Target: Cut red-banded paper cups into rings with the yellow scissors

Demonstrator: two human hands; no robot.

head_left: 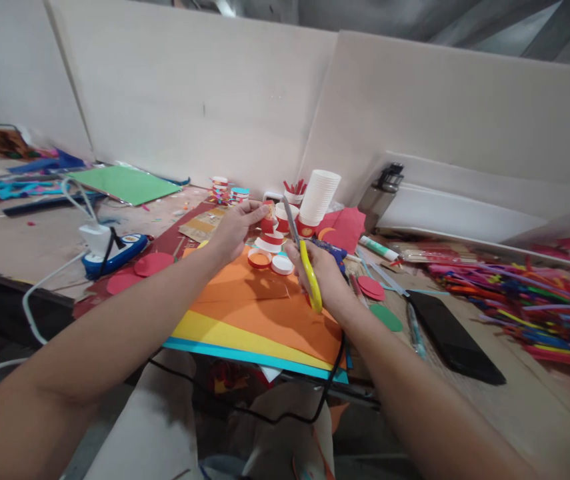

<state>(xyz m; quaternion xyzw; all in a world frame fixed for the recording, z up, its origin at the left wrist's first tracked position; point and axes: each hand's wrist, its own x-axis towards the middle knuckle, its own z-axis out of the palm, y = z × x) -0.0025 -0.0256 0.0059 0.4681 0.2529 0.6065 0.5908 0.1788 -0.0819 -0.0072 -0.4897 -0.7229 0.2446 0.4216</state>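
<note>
Between the fingertips of my left hand is a small red piece with a gold print, perhaps cut from a paper cup. My right hand grips yellow-handled scissors, their blades pointing up and away, close to the red piece. Below both hands lie orange paper sheets over yellow and blue ones. Cut cup parts stand just past the sheets: a red-and-white ring, a white ring and a cut cup.
A stack of white paper cups stands behind my hands. On the right lie a black phone and many coloured pipe cleaners. To the left are a blue power strip, red paper circles and a green sheet.
</note>
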